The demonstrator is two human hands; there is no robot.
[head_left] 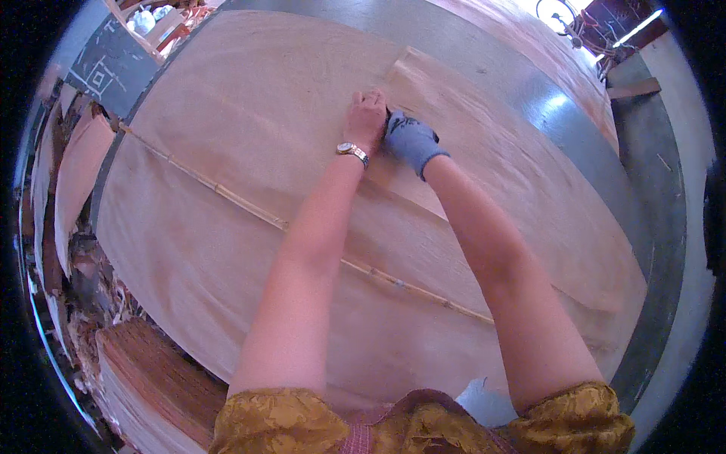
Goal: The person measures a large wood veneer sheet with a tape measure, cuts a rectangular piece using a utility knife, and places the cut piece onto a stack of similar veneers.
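Thin tan wood veneer sheets (249, 98) cover a large work surface. Near their far middle, my bare left hand (367, 115), with a metal-banded watch (352, 151) at the wrist, rests with its fingers curled and pressed together against the veneer. Right beside it my right hand (409, 141), in a blue-grey glove with dark patches, is closed. A small dark thing shows between the two hands, too hidden to name. A narrower veneer piece (446, 94) lies on top, its straight edge running close to my hands. Under my forearms a thin bamboo stick (227, 193) crosses the sheets.
Dark grey board (556, 113) borders the veneer at the far and right sides. A stack of veneer (155, 378) stands at the lower left, with torn wood scraps (91, 280) around it. A bicycle (558, 13) is visible at the far right.
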